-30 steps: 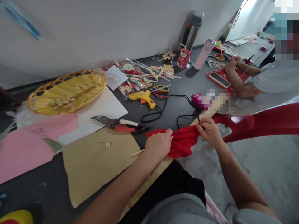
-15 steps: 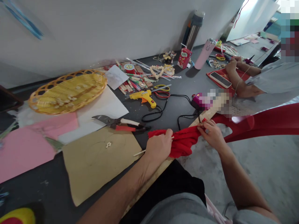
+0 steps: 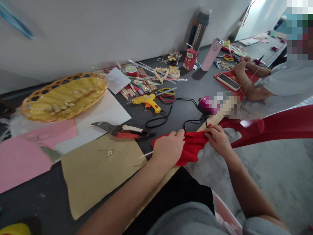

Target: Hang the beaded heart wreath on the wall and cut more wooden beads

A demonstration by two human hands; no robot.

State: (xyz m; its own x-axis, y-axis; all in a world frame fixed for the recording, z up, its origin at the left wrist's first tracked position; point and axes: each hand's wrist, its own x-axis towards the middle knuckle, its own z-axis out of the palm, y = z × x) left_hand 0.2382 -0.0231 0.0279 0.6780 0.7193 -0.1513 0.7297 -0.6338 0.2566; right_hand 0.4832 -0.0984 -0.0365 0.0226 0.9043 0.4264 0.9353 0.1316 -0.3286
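A piece of red cloth (image 3: pixel 192 153) is stretched between my two hands at the table's near edge. My left hand (image 3: pixel 168 148) is closed over its left part, and a thin pale stick (image 3: pixel 146 154) pokes out beneath that hand. Fingertips of my right hand (image 3: pixel 220 139) pinch the cloth's right end, where something small and brownish shows. To the left of the cloth lie pruning shears (image 3: pixel 122 130) with red and white handles. Brown paper (image 3: pixel 97 176) bears a few small pale pieces (image 3: pixel 109 153).
A yellow glue gun (image 3: pixel 148 101) with a black cord lies beyond the cloth, near scissors (image 3: pixel 167 94). At the left is a yellow basket (image 3: pixel 66 101). A pink bottle (image 3: pixel 212 54) and juice box (image 3: pixel 190 59) stand farther back. Another person's hands (image 3: pixel 241 67) work at the right.
My left hand has shifted slightly right and up along the cloth, its fingers further over it. My right hand still pinches the end. The view has turned slightly.
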